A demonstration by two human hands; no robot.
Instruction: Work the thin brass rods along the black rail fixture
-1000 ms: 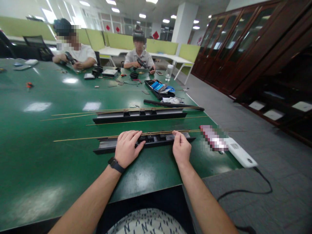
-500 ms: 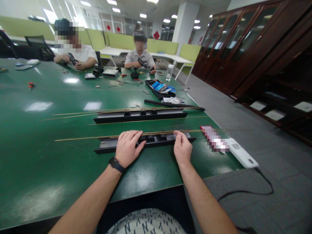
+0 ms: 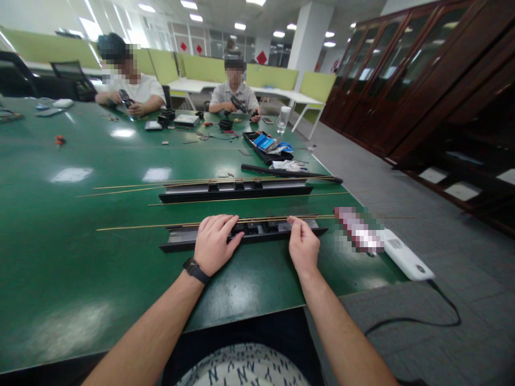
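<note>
A long black rail [image 3: 265, 230] lies across the green table [image 3: 80, 257] right in front of me, with thin brass rods [image 3: 140, 225] running along its top. My left hand [image 3: 214, 244], a dark watch on its wrist, rests flat on the rail's middle-left with fingers spread. My right hand [image 3: 302, 246] sits at the rail's right part, fingers curled and pinching at the rods there. A second black rail [image 3: 235, 190] with more brass rods lies parallel, farther back.
A white power strip [image 3: 404, 259] with a black cord hangs off the table's right corner beside a blurred patch. A black tray [image 3: 263, 147] of blue and white items and a black bar [image 3: 289, 173] sit behind. Two people work with tools at the far side. Dark wooden cabinets line the right.
The view has shifted slightly to the right. Both hands stay on the near rail in nearly the same pose.
</note>
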